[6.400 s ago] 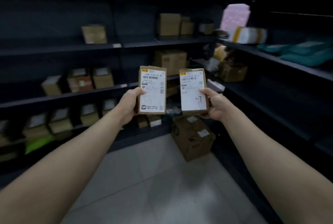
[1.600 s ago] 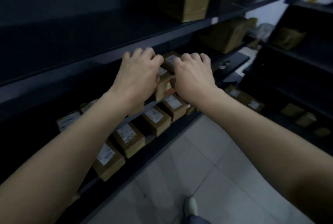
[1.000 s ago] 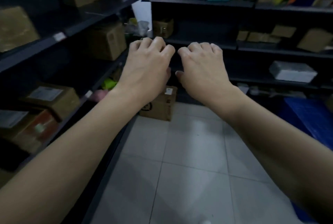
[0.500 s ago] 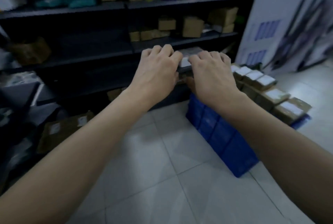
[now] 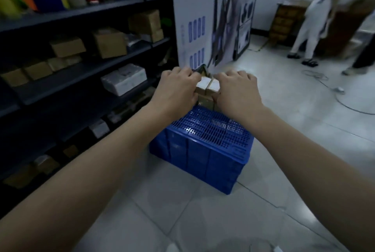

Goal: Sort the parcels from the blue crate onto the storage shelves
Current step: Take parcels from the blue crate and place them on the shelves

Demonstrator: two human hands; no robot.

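Note:
The blue crate (image 5: 203, 150) stands on the floor tiles beside the dark storage shelves (image 5: 81, 71), its perforated surface facing up. At its far end lie small cardboard parcels with white labels. My left hand (image 5: 176, 91) curls over the left parcel (image 5: 201, 84) and my right hand (image 5: 237, 91) over the right parcel (image 5: 214, 87). The two parcels tilt toward each other and touch. Another brown parcel (image 5: 206, 100) shows beneath them. My fingers hide most of each parcel.
The shelves on the left hold cardboard boxes and a white wrapped parcel (image 5: 123, 81). A large printed board (image 5: 213, 22) leans behind the crate. A person (image 5: 310, 18) stands at the back right, and a cable (image 5: 334, 93) lies across the floor.
The view has swung right from the shelves to the crate. My empty hands have come down onto two parcels at the crate's far end and closed over them.

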